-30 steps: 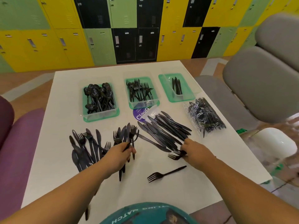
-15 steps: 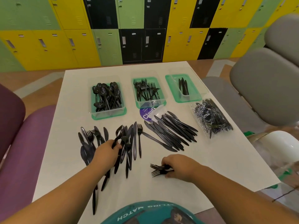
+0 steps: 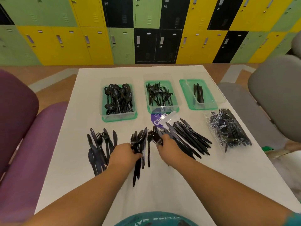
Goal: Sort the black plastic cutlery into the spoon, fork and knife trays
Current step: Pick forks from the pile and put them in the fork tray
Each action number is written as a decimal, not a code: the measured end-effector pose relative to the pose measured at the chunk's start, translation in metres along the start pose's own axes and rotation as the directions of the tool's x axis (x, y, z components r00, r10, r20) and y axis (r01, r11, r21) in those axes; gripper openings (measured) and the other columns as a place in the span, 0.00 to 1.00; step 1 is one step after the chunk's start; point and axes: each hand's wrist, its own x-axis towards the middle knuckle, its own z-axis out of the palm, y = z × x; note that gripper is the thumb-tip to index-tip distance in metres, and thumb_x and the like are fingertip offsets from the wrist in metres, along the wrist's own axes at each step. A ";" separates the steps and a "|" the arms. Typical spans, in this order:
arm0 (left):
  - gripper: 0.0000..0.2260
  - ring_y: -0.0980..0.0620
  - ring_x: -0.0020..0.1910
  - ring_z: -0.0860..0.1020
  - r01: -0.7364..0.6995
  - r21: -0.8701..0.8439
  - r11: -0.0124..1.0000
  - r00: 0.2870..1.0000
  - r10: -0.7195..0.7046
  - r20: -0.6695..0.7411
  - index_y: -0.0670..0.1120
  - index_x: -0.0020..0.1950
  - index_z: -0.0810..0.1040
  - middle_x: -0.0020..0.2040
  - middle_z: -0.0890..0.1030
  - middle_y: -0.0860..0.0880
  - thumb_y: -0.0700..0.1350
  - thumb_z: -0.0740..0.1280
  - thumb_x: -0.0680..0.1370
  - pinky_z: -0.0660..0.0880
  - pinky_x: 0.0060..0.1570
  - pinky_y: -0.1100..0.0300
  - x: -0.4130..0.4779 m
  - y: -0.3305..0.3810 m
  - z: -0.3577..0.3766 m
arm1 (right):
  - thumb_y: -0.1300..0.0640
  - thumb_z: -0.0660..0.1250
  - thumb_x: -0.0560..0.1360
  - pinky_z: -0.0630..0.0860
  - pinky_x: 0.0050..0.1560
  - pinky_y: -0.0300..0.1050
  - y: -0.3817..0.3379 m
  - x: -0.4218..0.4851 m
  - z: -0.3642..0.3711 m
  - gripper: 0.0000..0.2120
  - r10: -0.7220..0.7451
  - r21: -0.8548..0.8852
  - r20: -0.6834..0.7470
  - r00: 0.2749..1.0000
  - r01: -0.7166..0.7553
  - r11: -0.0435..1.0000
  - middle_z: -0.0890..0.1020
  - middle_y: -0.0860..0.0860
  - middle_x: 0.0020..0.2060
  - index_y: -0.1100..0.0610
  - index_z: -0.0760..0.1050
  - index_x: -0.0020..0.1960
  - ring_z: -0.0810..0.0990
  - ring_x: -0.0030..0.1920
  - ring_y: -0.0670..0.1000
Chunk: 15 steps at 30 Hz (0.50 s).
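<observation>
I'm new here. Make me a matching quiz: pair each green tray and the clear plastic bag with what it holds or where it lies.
1. left green plastic tray
2. middle green plastic tray
3. right green plastic tray
4. clear plastic bag of black cutlery

A. a few black plastic knives
B. heaped black plastic spoons
C. lies on the white table, outside any tray
D. black plastic forks

Pairs: 1-B, 2-D, 3-A, 4-C.

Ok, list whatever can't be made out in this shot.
All from the head view:
- The left hand grips the middle pile; the back of the hand hides how many pieces.
- The right hand holds forks; blur hides the count.
- Sealed bag: the crinkled wrap hides the cutlery types.
- Purple label: the fork tray and a clear wrapper cover part of its text.
</observation>
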 end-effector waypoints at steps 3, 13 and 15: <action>0.09 0.46 0.43 0.80 0.009 0.042 0.999 0.999 -0.011 0.044 0.45 0.42 0.77 0.41 0.80 0.46 0.51 0.70 0.72 0.77 0.42 0.58 0.003 0.002 0.002 | 0.56 0.69 0.74 0.72 0.45 0.41 -0.015 0.022 0.010 0.15 0.034 0.056 -0.072 0.997 -0.030 0.998 0.81 0.55 0.50 0.59 0.74 0.58 0.79 0.51 0.55; 0.09 0.48 0.39 0.77 0.044 0.063 0.997 0.998 -0.046 0.032 0.43 0.47 0.80 0.41 0.79 0.45 0.48 0.66 0.75 0.74 0.39 0.60 0.009 -0.003 0.004 | 0.49 0.69 0.74 0.70 0.40 0.41 -0.023 0.054 0.019 0.16 0.061 -0.255 -0.138 0.989 -0.095 0.962 0.82 0.57 0.50 0.60 0.78 0.54 0.81 0.50 0.57; 0.08 0.49 0.38 0.75 0.032 0.082 0.996 0.999 -0.035 0.029 0.44 0.47 0.79 0.39 0.77 0.47 0.48 0.66 0.76 0.72 0.38 0.61 0.011 -0.003 0.005 | 0.51 0.66 0.75 0.70 0.41 0.41 -0.024 0.057 0.019 0.13 0.062 -0.258 -0.126 0.990 -0.093 0.962 0.82 0.57 0.49 0.60 0.79 0.52 0.81 0.49 0.57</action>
